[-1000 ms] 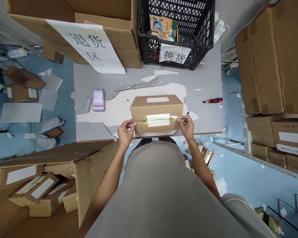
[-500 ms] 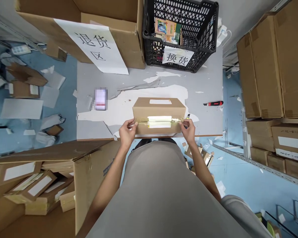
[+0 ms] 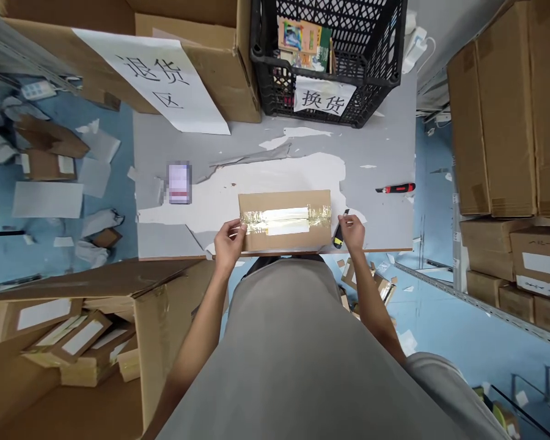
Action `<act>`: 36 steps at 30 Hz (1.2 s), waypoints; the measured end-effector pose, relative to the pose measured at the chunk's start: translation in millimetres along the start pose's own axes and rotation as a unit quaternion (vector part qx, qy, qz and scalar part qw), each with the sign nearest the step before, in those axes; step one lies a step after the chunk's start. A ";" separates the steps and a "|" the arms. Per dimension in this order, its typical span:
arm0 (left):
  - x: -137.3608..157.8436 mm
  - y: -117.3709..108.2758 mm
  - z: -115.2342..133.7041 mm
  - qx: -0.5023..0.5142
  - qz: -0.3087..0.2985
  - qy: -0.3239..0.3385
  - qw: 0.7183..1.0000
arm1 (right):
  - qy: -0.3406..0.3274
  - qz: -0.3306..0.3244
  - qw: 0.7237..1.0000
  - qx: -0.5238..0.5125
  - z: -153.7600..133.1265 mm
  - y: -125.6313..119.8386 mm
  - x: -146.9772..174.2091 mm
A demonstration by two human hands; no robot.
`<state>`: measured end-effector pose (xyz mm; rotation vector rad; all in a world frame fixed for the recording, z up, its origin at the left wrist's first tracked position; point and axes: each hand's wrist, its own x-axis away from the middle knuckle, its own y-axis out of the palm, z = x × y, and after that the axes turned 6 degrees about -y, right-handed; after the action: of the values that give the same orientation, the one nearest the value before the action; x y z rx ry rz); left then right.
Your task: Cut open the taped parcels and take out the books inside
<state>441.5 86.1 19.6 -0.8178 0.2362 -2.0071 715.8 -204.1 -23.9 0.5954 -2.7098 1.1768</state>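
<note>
A cardboard box lies at the table's front edge, with a white label and shiny clear tape across its upper face. At its left end, my left hand has curled fingers and a thumb against the edge. My right hand is just off the box's right end, fingertips drawn together; whatever they pinch, if anything, is too small to see. Beside those fingertips lies a black and yellow utility knife, partly covered by them.
A red and black cutter lies at the right. At the back stand a large open carton and a black plastic crate. A phone-like item lies left. An open carton of parcels stands lower left.
The box has turned so its taped, labelled face points up, and its other labelled face is out of sight. My right hand has come away from its right end, uncovering more of the utility knife.
</note>
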 end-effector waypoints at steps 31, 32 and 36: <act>-34.3 -5.0 -22.8 0.070 -0.209 0.123 0.968 | -0.371 -0.309 0.803 0.350 -212.5 -8.3 57.2; -35.6 -4.8 -23.4 0.076 -0.213 0.122 0.966 | -0.375 -0.331 0.776 0.385 -224.5 2.7 60.6; -39.1 -2.5 -26.0 0.092 -0.226 0.118 0.963 | -0.375 -0.369 0.704 0.478 -255.2 33.4 64.6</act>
<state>437.0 115.6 -16.8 -0.5458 -0.0082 -2.5155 633.3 -18.2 146.6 2.4177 -1.4829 2.2657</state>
